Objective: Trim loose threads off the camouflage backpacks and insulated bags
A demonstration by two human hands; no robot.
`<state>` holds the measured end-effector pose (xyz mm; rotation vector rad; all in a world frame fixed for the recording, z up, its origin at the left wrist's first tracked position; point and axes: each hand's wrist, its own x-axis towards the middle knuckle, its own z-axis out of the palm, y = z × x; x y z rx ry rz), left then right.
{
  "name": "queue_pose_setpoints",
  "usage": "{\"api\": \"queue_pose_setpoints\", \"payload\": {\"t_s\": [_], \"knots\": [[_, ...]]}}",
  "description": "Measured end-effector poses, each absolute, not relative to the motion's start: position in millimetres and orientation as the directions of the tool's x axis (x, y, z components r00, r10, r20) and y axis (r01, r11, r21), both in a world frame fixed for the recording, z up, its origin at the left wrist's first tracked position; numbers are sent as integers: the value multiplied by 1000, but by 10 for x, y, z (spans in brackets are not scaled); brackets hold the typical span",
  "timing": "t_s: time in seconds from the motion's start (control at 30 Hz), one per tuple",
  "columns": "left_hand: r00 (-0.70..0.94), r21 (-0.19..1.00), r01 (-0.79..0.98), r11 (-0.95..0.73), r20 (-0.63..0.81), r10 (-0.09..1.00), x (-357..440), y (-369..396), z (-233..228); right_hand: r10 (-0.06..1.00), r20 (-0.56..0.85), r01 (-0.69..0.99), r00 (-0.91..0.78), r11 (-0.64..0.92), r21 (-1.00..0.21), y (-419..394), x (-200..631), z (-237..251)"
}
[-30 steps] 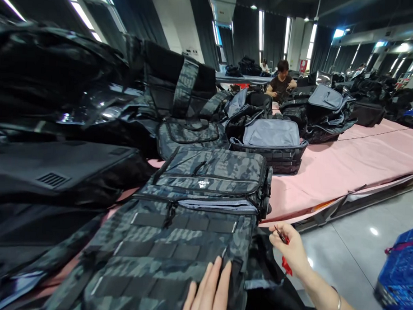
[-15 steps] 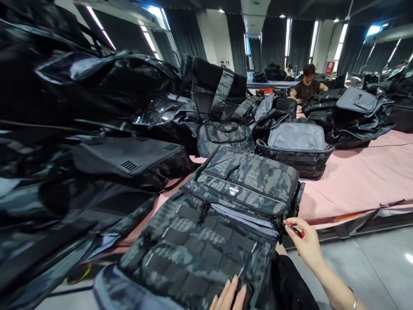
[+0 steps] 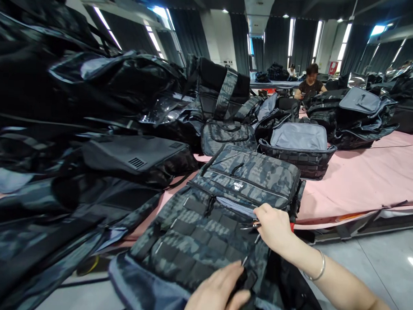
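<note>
A grey-black camouflage backpack (image 3: 197,236) lies in front of me, its logo panel (image 3: 250,170) at the far end. Across its middle runs a front pocket, and the pale lining (image 3: 233,205) shows through the left part of its zip opening. My right hand (image 3: 273,223) is closed at this zip, fingertips pinched together where the gap ends. The same hand holds small scissors (image 3: 250,226), blades pointing left and a bit of red showing behind the hand. The zip pull is hidden by the fingers. My left hand (image 3: 218,291) grips the backpack's near right edge, thumb apart from the fingers.
Dark backpacks (image 3: 138,157) are piled on the left. More bags (image 3: 296,153) stand open on the pink-covered table (image 3: 365,165) behind. A person (image 3: 310,82) works further back. Grey floor (image 3: 379,256) lies to the right, below the table edge.
My right hand has moved left along the pocket zip, and the visible opening is shorter. My left hand has come further onto the backpack, its fingers more curled at the edge.
</note>
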<state>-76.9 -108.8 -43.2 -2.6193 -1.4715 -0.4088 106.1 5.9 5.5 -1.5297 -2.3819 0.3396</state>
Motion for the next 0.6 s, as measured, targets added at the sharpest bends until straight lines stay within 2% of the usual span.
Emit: {"api": "queue_pose_setpoints", "payload": {"t_s": [0.07,0.17,0.27,0.33,0.53,0.6], "knots": [[354,65,918,-391,309,883,-732,-853,-284,929,70,887,-363,368,-278,138,1006,119],[229,4,970,-242,313,922,-692,-494,-209,941,50,886,-335,333,-323,264,1018,136],[234,-146,969,-200,274,933,-675,-295,-265,943,11,865,-331,308,-396,391,1065,92],[237,-200,962,-185,274,932,-678,-275,-331,939,-6,851,-343,308,-426,460,1085,57],[299,-179,952,-249,361,883,-769,-336,-483,927,12,802,-374,330,-498,437,1107,13],[334,-169,942,-289,417,845,-838,-315,-549,918,67,742,-392,358,-566,376,1156,-9]]}}
